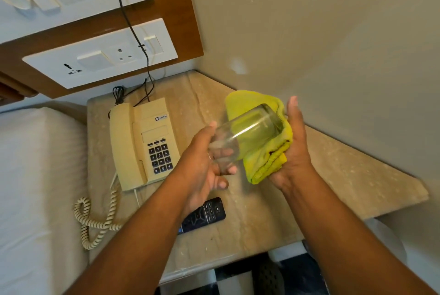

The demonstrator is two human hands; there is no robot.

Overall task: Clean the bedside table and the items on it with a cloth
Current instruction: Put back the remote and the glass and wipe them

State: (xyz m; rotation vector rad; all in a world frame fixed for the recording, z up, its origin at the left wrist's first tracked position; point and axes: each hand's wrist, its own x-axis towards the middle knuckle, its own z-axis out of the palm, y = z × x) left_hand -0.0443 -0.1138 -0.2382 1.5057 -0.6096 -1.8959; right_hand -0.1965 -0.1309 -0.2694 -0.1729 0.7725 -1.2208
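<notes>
My left hand [204, 163] grips the base of a clear drinking glass [247, 132], held tilted on its side above the beige stone bedside table [345, 175]. The glass's far end lies against a folded yellow cloth [266, 158]. That cloth sits in my right hand [295, 149], whose palm cups it from the right while the fingers point up beside it. A cream corded telephone [145, 144] stands on the left part of the table. A black remote control [207, 213] lies near the front edge, partly hidden under my left forearm.
A white bed [35, 187] borders the table on the left, with the phone's coiled cord [95, 218] hanging over it. White socket panels [100, 58] on a wooden board sit above, a black cable [133, 32] running down to the phone. A beige wall closes the right side.
</notes>
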